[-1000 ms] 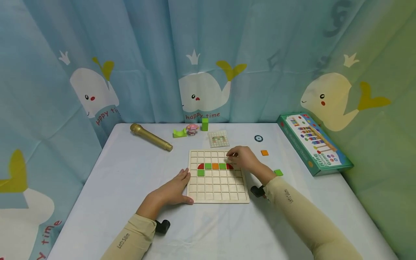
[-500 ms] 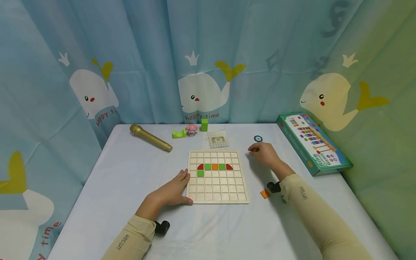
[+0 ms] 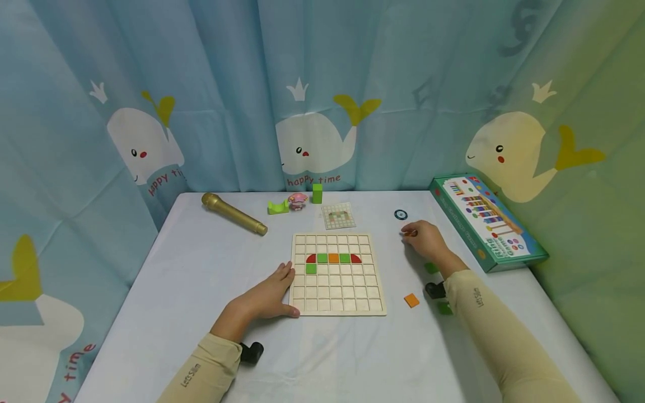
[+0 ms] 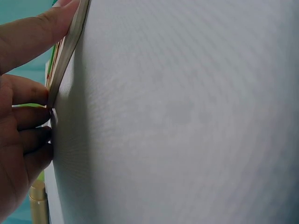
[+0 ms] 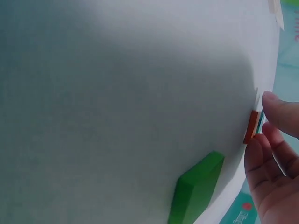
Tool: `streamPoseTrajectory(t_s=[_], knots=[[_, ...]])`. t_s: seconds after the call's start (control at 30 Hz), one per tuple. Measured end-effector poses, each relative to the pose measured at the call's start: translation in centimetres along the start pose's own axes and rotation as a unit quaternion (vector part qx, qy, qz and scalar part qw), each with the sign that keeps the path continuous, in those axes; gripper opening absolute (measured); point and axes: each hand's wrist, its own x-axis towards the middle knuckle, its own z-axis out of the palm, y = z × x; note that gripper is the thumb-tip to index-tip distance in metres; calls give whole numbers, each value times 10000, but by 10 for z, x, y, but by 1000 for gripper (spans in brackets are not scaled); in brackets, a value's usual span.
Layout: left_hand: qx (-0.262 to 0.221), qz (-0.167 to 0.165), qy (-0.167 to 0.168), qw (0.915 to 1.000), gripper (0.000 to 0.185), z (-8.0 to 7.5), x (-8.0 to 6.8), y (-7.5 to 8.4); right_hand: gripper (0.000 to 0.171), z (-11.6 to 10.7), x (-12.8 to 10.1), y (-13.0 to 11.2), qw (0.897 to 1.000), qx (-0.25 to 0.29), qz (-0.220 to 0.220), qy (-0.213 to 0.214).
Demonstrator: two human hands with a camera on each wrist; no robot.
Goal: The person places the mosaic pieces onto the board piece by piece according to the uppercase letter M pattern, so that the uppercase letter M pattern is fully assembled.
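A pale wooden grid board [image 3: 335, 291] lies mid-table. Green, orange and red tiles form a row on it, with one green tile [image 3: 311, 268] below the row's left end. My left hand [image 3: 267, 291] rests against the board's left side, its thumb by the near corner; the left wrist view shows the thumb [image 4: 39, 32] on the board's edge. To the right, my right hand [image 3: 428, 243] is down at an orange tile [image 5: 252, 127]. Its thumb and fingers stand either side of that tile, and the thumb looks slightly apart from it.
Near the right forearm lie another orange tile [image 3: 411, 300] and two green tiles [image 3: 444, 308]. Behind the board are a pattern card [image 3: 339, 216], a small ring-marked disc [image 3: 401, 215], a gold microphone [image 3: 234, 214] and small toys. A game box [image 3: 486, 224] lies at right.
My right hand has left the board's upper right, beside the red piece, and moved right to the orange tile. My left hand stays at the board's edge.
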Motion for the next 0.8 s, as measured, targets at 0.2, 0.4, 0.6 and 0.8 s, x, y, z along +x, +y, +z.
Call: streamPoseTrajectory(t_s=[0.2,0.4,0.6,0.8], knots=[[-5,-24,-14,10000,107,0,-1,0,27,-1,0,6,10000,-4,46,36],[-15,-71,-16,10000,107,-2,-1,2,31,-3,1,7,9996,-27,293,-9],[-24,-79,-4,10000,107,-2,-1,2,33,-3,2,0,9984,150,529,-163],[25,-115,-43,9999,107,0,-1,2,33,-3,1,-3,9988,213,433,-76]])
